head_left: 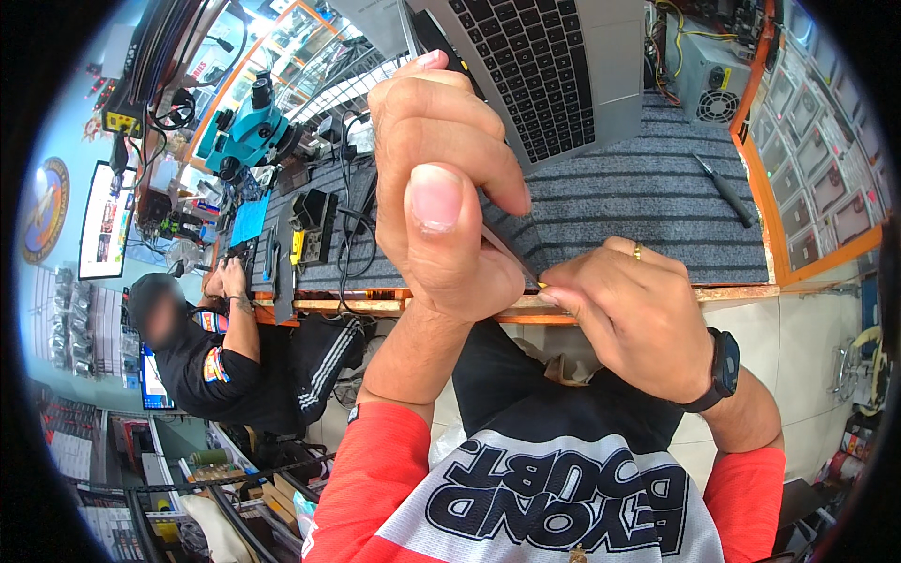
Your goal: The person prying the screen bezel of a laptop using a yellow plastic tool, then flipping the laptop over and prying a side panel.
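My left hand is large in the middle, fingers curled round the near edge of a silver laptop, which is raised and tilted with its black keys showing at the top. Below and right of it, my right hand pinches a small yellow-tipped thing at a thin edge beside my left palm; most of that thing is hidden. A slim black-handled tool lies on the striped grey mat, to the right.
At left, a co-worker has both hands at the bench. Near them are a teal microscope, a blue mat, cables and small tools. A metal power supply and an orange-framed display case border the right side.
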`<action>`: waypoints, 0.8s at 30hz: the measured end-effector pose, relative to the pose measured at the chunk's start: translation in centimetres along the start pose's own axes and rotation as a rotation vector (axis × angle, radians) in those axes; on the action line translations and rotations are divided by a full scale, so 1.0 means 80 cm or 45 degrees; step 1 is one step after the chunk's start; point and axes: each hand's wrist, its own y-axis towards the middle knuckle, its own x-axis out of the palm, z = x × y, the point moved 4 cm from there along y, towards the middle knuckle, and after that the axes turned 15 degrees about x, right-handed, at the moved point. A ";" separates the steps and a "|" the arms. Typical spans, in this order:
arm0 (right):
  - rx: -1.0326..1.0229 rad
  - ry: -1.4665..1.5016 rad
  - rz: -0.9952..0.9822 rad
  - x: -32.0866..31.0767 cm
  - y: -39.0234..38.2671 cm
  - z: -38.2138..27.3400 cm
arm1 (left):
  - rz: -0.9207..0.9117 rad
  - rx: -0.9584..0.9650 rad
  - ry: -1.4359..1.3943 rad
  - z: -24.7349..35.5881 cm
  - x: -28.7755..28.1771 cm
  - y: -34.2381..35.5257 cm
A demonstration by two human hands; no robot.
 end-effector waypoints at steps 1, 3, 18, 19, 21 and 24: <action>0.001 0.006 -0.014 0.001 0.001 0.002 | -0.001 -0.003 -0.001 0.000 0.000 0.000; -0.001 0.027 -0.051 0.000 0.004 0.007 | 0.000 -0.007 -0.002 0.000 0.000 0.000; -0.174 0.184 -0.305 -0.006 0.044 0.045 | -0.035 -0.009 -0.032 0.001 -0.002 0.001; -0.175 0.196 -0.294 -0.004 0.039 0.043 | -0.032 -0.028 -0.028 0.005 -0.003 -0.001; -0.182 0.200 -0.265 -0.003 0.038 0.042 | -0.032 -0.033 -0.033 0.006 -0.004 -0.002; -0.186 0.203 -0.263 -0.001 0.038 0.042 | -0.047 -0.028 -0.037 0.005 -0.006 -0.004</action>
